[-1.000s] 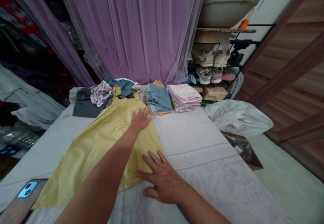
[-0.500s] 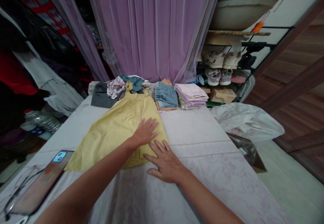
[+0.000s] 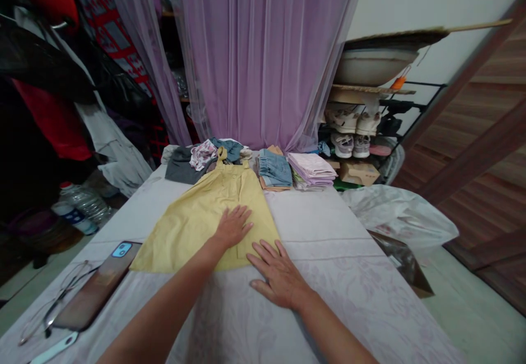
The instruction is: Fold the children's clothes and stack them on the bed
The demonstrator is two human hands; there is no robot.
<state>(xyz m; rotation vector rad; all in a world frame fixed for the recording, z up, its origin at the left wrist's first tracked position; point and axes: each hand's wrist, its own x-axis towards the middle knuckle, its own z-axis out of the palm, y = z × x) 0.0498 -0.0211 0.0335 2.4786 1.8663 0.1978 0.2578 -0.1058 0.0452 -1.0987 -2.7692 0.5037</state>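
Yellow pinafore dress (image 3: 201, 216), one: laid flat on a white patterned cloth (image 3: 370, 293), straps at the far end, hem at the near end. Left hand (image 3: 234, 226): palm down on the dress, right of its middle, fingers loosely spread, grasping nothing. Right hand (image 3: 280, 276): palm down, unclenched, fingers spread, fingertips at the dress's near right corner. Far left: grey garment (image 3: 183, 166) and floral garment (image 3: 202, 154), heaped. Far right: folded denim garment (image 3: 274, 168), beside a pink folded stack (image 3: 312, 166). Near left: phone (image 3: 98, 287), just beside the hem.
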